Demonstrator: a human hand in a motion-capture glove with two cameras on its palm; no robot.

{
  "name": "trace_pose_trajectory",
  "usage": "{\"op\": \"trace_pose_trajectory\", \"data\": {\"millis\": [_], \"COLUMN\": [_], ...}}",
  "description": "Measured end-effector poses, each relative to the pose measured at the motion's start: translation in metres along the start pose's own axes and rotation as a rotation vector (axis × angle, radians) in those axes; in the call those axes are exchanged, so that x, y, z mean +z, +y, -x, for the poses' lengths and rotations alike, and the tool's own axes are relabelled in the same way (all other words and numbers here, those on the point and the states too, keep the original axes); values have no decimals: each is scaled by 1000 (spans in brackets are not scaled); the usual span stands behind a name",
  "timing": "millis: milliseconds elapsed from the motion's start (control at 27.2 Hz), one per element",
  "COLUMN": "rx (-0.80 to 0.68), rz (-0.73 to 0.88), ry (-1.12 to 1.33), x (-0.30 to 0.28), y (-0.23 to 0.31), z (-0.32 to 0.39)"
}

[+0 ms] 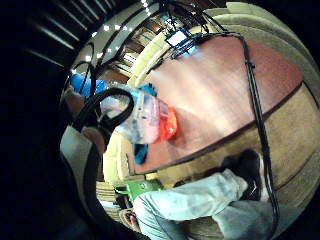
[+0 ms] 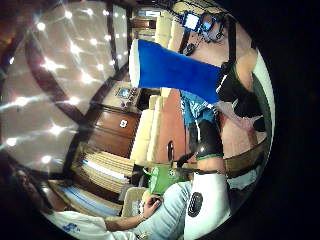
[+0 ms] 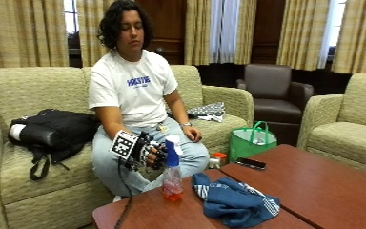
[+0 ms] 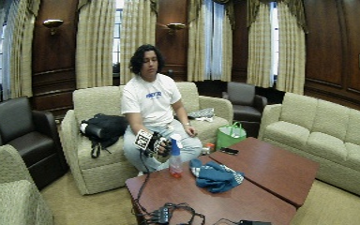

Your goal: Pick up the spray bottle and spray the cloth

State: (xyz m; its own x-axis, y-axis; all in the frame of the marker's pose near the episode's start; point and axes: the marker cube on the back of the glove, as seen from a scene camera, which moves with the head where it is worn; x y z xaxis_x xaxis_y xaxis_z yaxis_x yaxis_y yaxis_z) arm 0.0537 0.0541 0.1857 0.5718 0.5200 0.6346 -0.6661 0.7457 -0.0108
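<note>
- A spray bottle (image 3: 172, 174) stands upright on the wooden table (image 3: 310, 186), just beside a crumpled blue cloth (image 3: 234, 202).
- The gloved right hand (image 3: 150, 153) curls its fingers round the blue sprayer neck; aiming the nozzle clothward before squeezing seems wise.
- Orange liquid fills only the clear bottle's base.
- A green bag (image 3: 251, 141) sits on the floor behind.

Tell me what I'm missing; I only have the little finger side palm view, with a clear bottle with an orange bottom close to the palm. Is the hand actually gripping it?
Observer: Yes. In the outside view the gloved right hand is curled round the spray bottle just below its blue head.
Operator: Is it lifted yet?
Observer: I cannot tell; its orange base looks at or just above the table.
Operator: Where is the cloth?
Observer: The blue cloth lies bunched on the table beside the bottle, on the side away from the hand.
</note>
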Motion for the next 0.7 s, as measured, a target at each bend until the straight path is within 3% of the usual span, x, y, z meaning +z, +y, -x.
{"op": "trace_pose_trajectory", "data": {"millis": [184, 441, 699], "rx": [8, -197, -73], "rz": [2, -8, 20], "ry": [-4, -14, -26], "x": [0, 3, 10], "y": [-3, -3, -5], "z": [2, -4, 3]}}
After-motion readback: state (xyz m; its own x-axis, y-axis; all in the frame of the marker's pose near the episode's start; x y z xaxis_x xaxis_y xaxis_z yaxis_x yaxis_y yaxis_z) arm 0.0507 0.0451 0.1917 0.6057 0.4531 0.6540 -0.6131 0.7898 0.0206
